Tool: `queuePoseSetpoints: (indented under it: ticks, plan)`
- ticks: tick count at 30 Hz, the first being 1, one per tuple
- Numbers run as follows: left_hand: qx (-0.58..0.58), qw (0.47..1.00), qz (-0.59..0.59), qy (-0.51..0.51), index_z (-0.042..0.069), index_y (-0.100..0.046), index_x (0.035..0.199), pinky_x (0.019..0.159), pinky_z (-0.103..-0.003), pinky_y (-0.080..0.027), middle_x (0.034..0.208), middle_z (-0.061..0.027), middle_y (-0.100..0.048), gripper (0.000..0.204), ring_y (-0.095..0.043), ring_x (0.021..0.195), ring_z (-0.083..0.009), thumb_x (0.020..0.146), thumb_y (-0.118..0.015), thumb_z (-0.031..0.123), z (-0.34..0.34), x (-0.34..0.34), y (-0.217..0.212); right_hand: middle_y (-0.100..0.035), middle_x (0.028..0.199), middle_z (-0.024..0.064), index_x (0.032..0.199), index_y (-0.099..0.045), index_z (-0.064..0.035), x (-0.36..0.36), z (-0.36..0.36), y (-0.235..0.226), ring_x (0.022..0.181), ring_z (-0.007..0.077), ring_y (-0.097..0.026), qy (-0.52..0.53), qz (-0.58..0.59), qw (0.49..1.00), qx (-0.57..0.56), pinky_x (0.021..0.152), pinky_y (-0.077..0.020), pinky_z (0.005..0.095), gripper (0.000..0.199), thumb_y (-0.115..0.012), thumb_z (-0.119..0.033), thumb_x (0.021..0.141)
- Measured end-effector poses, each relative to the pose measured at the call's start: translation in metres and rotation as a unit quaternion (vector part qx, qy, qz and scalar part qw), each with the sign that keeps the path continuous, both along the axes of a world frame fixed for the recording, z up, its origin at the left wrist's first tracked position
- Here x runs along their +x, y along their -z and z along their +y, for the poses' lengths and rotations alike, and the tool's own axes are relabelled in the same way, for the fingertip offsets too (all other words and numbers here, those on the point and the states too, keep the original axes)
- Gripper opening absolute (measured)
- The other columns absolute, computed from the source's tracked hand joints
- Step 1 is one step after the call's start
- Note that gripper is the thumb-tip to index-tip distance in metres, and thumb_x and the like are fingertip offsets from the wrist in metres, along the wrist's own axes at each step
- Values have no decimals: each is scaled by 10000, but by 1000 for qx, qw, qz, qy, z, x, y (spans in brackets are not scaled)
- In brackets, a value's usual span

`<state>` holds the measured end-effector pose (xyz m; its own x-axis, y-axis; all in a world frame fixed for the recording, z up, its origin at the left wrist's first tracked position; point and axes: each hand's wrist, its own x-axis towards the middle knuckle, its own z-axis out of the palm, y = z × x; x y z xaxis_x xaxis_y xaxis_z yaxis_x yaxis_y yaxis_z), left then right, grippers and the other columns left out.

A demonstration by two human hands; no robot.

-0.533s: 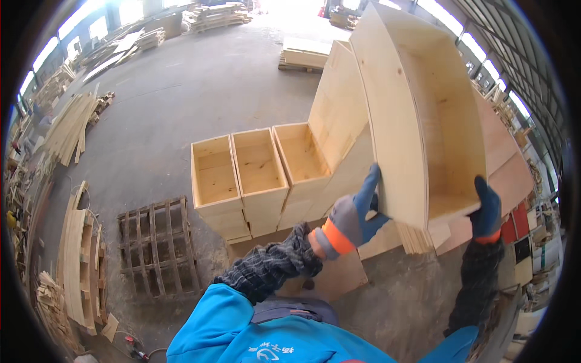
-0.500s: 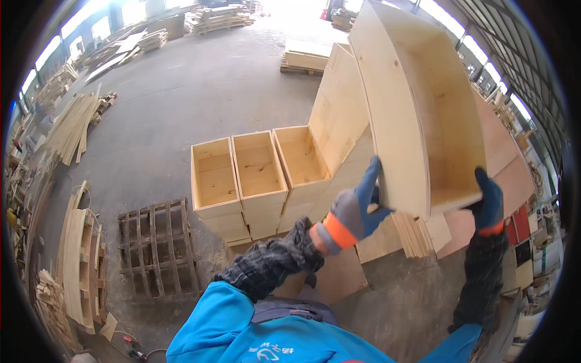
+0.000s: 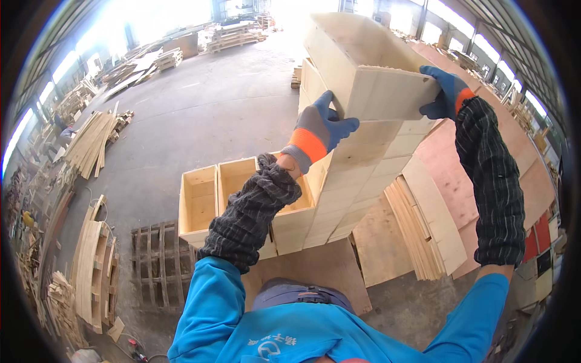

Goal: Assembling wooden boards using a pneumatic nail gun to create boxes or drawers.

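An open-topped wooden box (image 3: pixel 387 94) rests on, or just over, the top of a tall stack of similar boxes (image 3: pixel 354 172). My left hand (image 3: pixel 321 127), in a blue and grey glove with an orange cuff, grips its near left corner, thumb and forefinger apart around the edge. At the near right corner my right hand (image 3: pixel 445 92), gloved alike, has its fingers closed over the end panel. To the left of the tall stack stand lower stacks of open boxes (image 3: pixel 198 199), partly hidden behind my left forearm.
A dark slatted pallet (image 3: pixel 160 263) lies on the floor at the left. Thin wooden boards (image 3: pixel 414 233) and large plywood sheets (image 3: pixel 442 175) lie right of the stack. Timber piles (image 3: pixel 91 142) stand along the left side, and stacked pallets (image 3: pixel 236 36) farther back.
Both hands have carried the wooden box forward and left, from the stack's right side to above its top. The box, tilted before, is now closer to level, its end panel toward me.
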<state>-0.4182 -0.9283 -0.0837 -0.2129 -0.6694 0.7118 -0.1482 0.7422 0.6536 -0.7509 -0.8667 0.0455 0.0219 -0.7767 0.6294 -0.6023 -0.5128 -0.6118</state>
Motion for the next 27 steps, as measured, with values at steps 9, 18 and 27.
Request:
queuePoseSetpoints:
  ticks: [9,18,27]
  plan:
    - [-22,994,-76,-81,-104,-463,1580,554,-283,-534,866,-134,-800,927,-680,617,-141,888,-891,341,-46,-9,-21,-748,1063,260,1275,-680,-47,1,-49,-29,741,376,-781,55,-125,988,72,634,-676,475,612,-778,-554,947]
    - [-69,984,-104,-127,-114,-491,1554,642,-318,-574,827,-139,-804,953,-737,649,-171,880,-874,440,-39,-16,-23,-740,1063,262,1262,-679,-41,3,-51,-33,741,412,-775,59,-214,968,115,636,-674,496,699,-794,-632,907]
    - [-36,979,-124,-156,-58,-453,1602,700,-334,-589,796,-133,-806,918,-779,678,-235,929,-822,447,-34,-27,-30,-749,1139,258,1360,-661,5,-11,-53,-19,815,431,-795,28,-196,980,14,654,-687,468,746,-768,-610,951]
